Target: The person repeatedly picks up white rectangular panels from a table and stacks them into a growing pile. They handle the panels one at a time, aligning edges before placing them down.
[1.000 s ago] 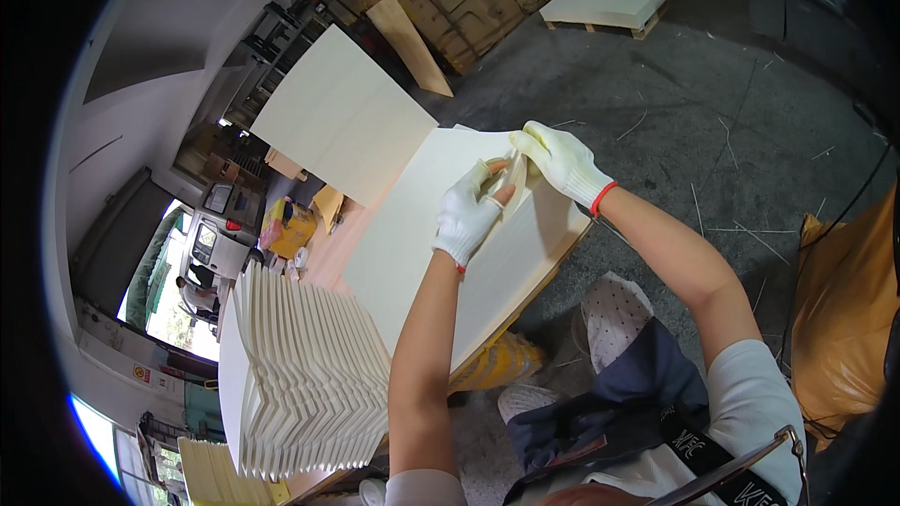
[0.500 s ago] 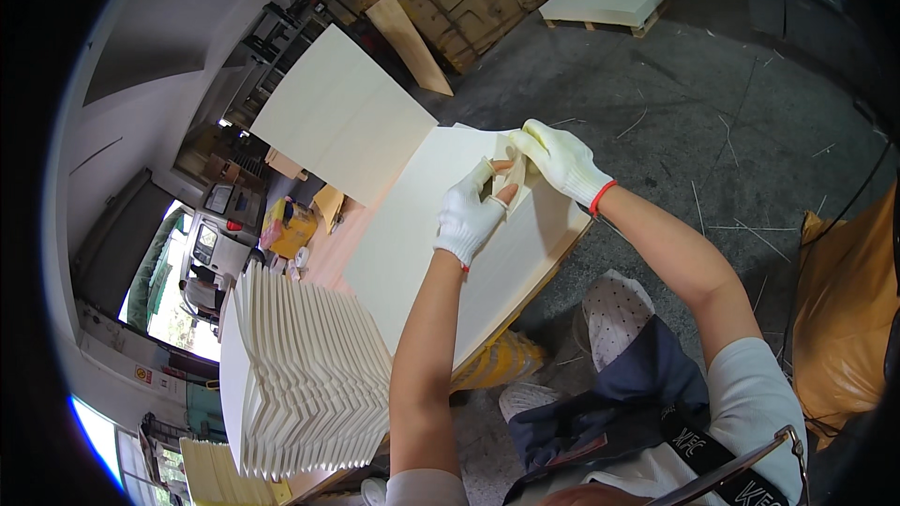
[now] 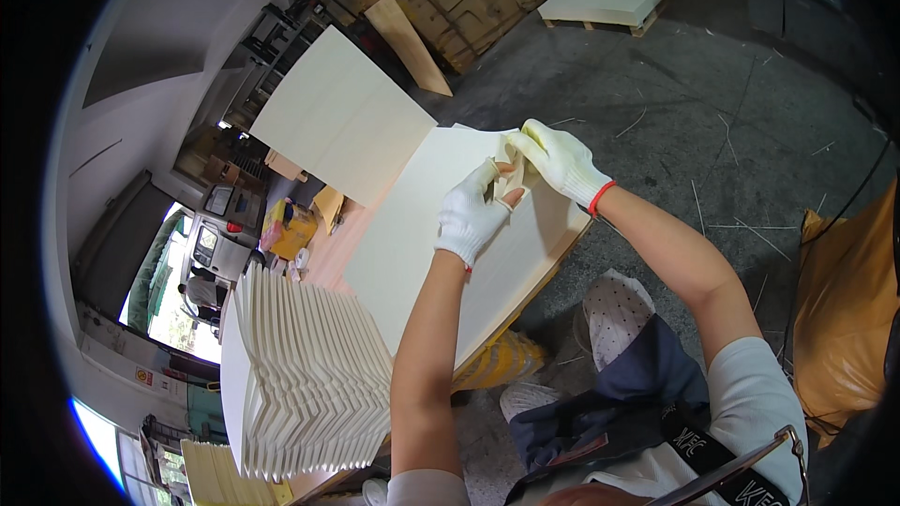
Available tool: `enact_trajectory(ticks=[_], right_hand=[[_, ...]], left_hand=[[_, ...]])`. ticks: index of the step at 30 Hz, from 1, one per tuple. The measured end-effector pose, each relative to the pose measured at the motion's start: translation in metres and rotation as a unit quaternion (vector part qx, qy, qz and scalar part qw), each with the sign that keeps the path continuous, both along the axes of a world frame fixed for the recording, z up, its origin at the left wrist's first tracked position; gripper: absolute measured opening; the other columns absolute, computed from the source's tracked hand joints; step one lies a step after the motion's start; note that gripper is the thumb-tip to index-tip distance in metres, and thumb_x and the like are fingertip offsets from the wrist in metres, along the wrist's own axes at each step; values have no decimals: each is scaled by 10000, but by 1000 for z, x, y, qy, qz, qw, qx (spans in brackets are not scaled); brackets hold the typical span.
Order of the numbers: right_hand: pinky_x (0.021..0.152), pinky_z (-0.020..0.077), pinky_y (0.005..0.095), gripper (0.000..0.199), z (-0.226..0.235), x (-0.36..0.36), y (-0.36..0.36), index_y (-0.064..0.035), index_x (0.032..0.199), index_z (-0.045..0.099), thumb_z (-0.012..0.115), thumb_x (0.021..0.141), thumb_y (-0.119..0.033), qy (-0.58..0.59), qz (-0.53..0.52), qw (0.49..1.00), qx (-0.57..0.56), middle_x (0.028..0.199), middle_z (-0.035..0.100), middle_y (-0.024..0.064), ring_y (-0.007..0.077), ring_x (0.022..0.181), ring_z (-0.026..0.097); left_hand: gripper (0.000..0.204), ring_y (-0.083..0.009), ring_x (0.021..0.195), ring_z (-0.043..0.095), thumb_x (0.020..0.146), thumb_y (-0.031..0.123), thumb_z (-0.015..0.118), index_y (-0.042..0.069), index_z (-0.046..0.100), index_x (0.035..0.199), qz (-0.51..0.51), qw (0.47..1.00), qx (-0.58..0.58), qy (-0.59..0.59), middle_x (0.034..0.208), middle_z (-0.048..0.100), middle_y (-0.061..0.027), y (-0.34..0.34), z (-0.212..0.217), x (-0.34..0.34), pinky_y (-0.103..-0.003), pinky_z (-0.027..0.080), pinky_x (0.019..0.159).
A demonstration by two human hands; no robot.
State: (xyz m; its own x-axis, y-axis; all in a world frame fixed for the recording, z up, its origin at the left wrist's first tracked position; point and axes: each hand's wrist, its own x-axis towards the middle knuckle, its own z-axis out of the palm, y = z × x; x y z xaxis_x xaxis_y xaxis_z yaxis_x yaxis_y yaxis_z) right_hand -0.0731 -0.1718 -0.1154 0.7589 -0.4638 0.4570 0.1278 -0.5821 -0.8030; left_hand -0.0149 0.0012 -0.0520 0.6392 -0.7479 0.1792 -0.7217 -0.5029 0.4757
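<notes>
"What's there?"
"Under the left hand (image 3: 472, 217), one big white board (image 3: 408, 234). Left of it, one wavy pile (image 3: 305, 375)."
"Both hands?"
"Left thumb and finger apart. Right hand (image 3: 560, 161) pinches one bent piece (image 3: 519, 171) between them."

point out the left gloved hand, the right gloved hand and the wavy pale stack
Left gloved hand (image 3: 470, 215), head view: back of the glove.
Right gloved hand (image 3: 562, 159), head view: back of the glove.
Wavy pale stack (image 3: 309, 365), head view: its layered side.
</notes>
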Motion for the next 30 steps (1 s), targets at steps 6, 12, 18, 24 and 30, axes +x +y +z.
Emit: enact_trajectory(ticks=[6,12,18,24,30], right_hand=[[786,489,431,481,-1,0,-2,-89,1060,608,430,1030,-535,-6,-1,1000,17,949,700,167,364,906,673],[770,493,434,534,16,-19,-17,-74,1005,631,452,1003,-577,49,17,998,-29,890,690,146,346,875,670],[751,531,430,387,13,-32,-34,-105,978,658,522,989,-468,66,6,929,-364,928,701,130,300,857,684],[775,513,465,351,21,-11,-21,-125,1066,644,489,1018,-436,69,41,980,-184,974,696,115,363,922,662],[821,482,438,405,7,-7,-5,-90,1058,621,480,1018,-468,44,19,998,50,982,683,169,363,927,648]], left_hand=[[391,-272,953,710,892,228,753,133,677,1263,-19,1000,-9,-8,1098,735,-160,0,-2,4,-344,542,867],[329,-164,793,592,958,158,645,144,691,1284,-36,996,-84,-11,908,680,-104,4,-15,11,-295,495,778],[323,-167,779,580,1003,109,520,169,696,1267,-11,997,-70,0,861,657,-105,2,-10,5,-295,494,770],[271,-166,739,610,974,107,569,148,706,1204,-13,999,-30,-3,840,647,-100,0,-1,-3,-316,510,735],[283,-155,737,636,934,145,668,142,708,1214,-8,999,-40,28,863,665,-84,0,-5,4,-306,526,713]])
